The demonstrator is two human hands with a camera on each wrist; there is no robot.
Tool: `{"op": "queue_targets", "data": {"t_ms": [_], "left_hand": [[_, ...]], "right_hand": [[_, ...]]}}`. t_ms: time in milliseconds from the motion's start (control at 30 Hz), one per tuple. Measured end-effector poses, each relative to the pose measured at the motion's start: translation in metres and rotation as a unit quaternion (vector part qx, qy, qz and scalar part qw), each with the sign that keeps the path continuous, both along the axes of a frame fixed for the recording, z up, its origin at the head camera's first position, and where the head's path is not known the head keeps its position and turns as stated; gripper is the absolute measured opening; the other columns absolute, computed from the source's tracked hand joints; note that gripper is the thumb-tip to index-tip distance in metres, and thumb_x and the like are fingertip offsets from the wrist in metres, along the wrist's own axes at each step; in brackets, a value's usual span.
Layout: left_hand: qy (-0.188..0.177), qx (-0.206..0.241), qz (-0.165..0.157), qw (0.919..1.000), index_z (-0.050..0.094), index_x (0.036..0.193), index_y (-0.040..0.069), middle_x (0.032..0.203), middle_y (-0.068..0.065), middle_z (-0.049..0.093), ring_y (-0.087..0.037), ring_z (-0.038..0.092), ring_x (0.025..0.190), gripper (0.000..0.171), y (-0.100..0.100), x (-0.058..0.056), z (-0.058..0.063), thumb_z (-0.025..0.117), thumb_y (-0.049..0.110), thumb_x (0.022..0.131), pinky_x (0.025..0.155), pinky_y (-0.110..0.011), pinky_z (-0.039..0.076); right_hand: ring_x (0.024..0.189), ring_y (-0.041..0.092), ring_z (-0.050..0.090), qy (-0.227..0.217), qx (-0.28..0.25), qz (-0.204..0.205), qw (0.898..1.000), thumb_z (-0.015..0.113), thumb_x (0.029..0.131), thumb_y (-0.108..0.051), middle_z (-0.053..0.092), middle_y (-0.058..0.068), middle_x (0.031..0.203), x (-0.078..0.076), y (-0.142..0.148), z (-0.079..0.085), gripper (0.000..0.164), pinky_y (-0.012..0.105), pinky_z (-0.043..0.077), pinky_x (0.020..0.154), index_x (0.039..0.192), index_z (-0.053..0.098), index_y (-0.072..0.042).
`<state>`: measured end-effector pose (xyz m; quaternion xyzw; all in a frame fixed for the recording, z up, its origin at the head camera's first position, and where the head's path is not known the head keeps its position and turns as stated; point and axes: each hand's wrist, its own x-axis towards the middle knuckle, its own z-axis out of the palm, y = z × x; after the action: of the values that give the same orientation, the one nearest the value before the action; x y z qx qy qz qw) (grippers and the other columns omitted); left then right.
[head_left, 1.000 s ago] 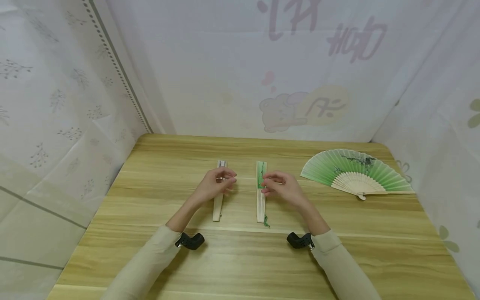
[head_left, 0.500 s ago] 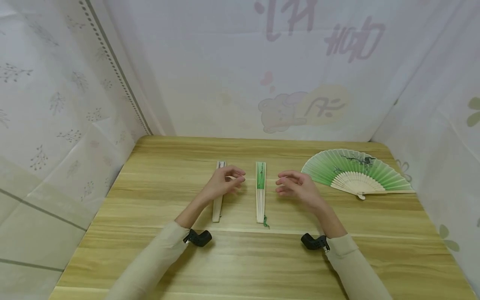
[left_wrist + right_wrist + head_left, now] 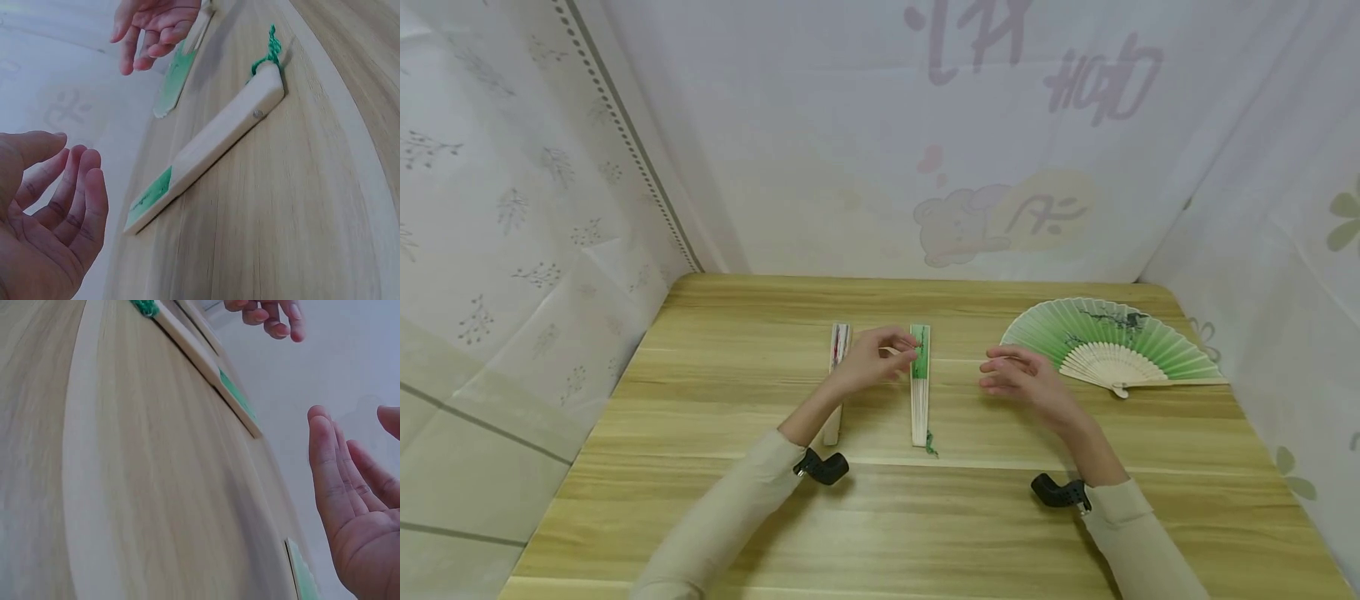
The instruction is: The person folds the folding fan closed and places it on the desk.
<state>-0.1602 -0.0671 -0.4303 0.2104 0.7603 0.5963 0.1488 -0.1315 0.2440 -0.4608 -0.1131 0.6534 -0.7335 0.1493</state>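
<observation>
A folded green fan (image 3: 920,387) with pale ribs and a green tassel (image 3: 270,53) lies in the middle of the table. My left hand (image 3: 874,363), loosely curved and holding nothing, is raised between it and a second folded fan (image 3: 839,342), whose edge shows white with red and dark marks. Part of that second fan is hidden behind the hand. To the right, a spread green fan (image 3: 1112,342) with a dark branch pattern lies flat. My right hand (image 3: 1026,379) hovers just left of it, fingers relaxed, with nothing in them.
The wooden table (image 3: 700,392) meets a pale printed curtain (image 3: 820,150) at its back edge. More patterned cloth (image 3: 512,250) hangs at the left and right. A black wrist mount (image 3: 823,467) sits on each sleeve.
Both hands have moved to the right: the left from over the second folded fan to beside the green one, the right from the green folded fan toward the spread fan. The fans stay put.
</observation>
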Motion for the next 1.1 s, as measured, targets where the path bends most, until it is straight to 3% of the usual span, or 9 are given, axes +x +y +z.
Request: {"op": "queue_targets", "data": {"t_ms": [200, 300, 533, 767, 900, 1100], "left_hand": [[0.001, 0.011, -0.018, 0.9998, 0.062, 0.122, -0.007, 0.107, -0.023, 0.066, -0.049, 0.067, 0.091, 0.025, 0.012, -0.004, -0.001, 0.064, 0.006, 0.101, 0.076, -0.058, 0.057], [0.009, 0.006, -0.026, 0.9996, 0.064, 0.122, -0.003, 0.107, -0.019, 0.068, -0.046, 0.068, 0.089, 0.024, 0.02, -0.007, -0.001, 0.065, 0.008, 0.101, 0.075, -0.057, 0.057], [0.004, 0.006, -0.049, 0.9988, 0.062, 0.123, -0.003, 0.108, -0.027, 0.068, -0.048, 0.067, 0.091, 0.025, 0.041, -0.011, -0.001, 0.065, 0.007, 0.101, 0.073, -0.052, 0.058], [0.002, 0.012, -0.063, 0.9979, 0.063, 0.124, -0.004, 0.107, -0.017, 0.07, -0.046, 0.068, 0.094, 0.026, 0.061, -0.013, -0.001, 0.065, 0.006, 0.1, 0.073, -0.053, 0.058], [-0.009, 0.017, -0.071, 0.9973, 0.063, 0.122, -0.001, 0.105, -0.014, 0.07, -0.044, 0.068, 0.095, 0.024, 0.072, -0.015, -0.001, 0.066, 0.007, 0.1, 0.074, -0.054, 0.058], [-0.015, 0.004, -0.07, 0.9974, 0.065, 0.121, 0.0, 0.101, -0.01, 0.071, -0.035, 0.071, 0.09, 0.024, 0.088, -0.019, -0.004, 0.07, 0.007, 0.098, 0.07, -0.045, 0.06]], "right_hand": [[0.098, 0.034, 0.07, 0.011, -0.017, -0.006, 1.0, 0.058, 0.105, -0.008, 0.058, 0.037, 0.12, 0.004, 0.015, -0.002, 0.031, 0.05, 0.054, 0.087, 0.131, 0.056, 0.008], [0.098, 0.035, 0.07, 0.011, -0.023, -0.01, 1.0, 0.057, 0.105, -0.006, 0.06, 0.036, 0.12, 0.005, 0.022, -0.002, 0.03, 0.049, 0.054, 0.086, 0.13, 0.055, 0.01], [0.1, 0.035, 0.07, 0.016, -0.004, -0.017, 1.0, 0.056, 0.105, -0.006, 0.061, 0.034, 0.121, 0.008, 0.04, -0.001, 0.032, 0.049, 0.053, 0.087, 0.132, 0.054, 0.011], [0.103, 0.037, 0.069, 0.014, 0.03, -0.028, 0.999, 0.056, 0.106, -0.01, 0.061, 0.034, 0.122, 0.015, 0.057, 0.002, 0.041, 0.048, 0.053, 0.089, 0.135, 0.046, 0.018], [0.104, 0.04, 0.068, 0.017, 0.028, -0.028, 0.999, 0.053, 0.107, -0.008, 0.063, 0.032, 0.122, 0.018, 0.07, 0.002, 0.036, 0.05, 0.051, 0.09, 0.133, 0.049, 0.017], [0.105, 0.042, 0.067, 0.022, 0.019, -0.028, 0.999, 0.051, 0.108, -0.005, 0.065, 0.03, 0.121, 0.022, 0.091, 0.005, 0.029, 0.051, 0.051, 0.091, 0.131, 0.053, 0.013]]}}
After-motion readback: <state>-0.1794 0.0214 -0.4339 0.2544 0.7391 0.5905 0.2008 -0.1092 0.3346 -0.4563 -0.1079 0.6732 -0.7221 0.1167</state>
